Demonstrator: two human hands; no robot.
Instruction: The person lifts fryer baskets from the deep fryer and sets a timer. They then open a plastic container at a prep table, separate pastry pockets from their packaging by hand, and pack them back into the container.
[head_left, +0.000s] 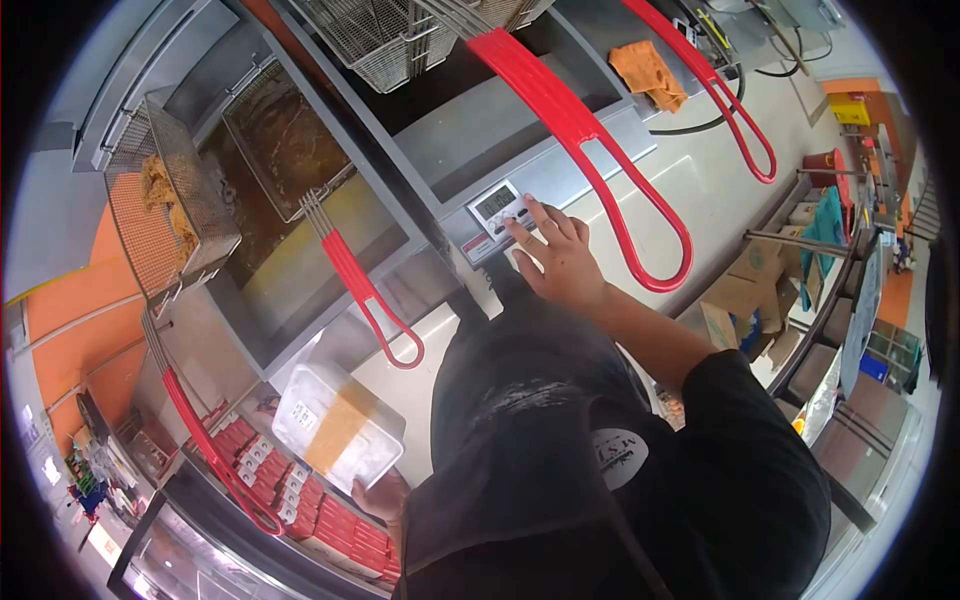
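Kitchen: steel fryer (632, 132) w/ oil (300, 252) sitting in its L side. R hand (565, 262) touching timer (498, 205) on fryer front ledge, fingers apart. L hand (383, 497) clamping white container (368, 452) near fryer front.

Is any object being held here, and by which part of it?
The left hand holds the white container by its lower edge in the picture. The right hand, at the timer, grips nothing.

Wears a black short-sleeved shirt (760, 460) and a dark apron (510, 440). Shows a rounded white logo (620, 457), dark-lettered, toward the apron's right.
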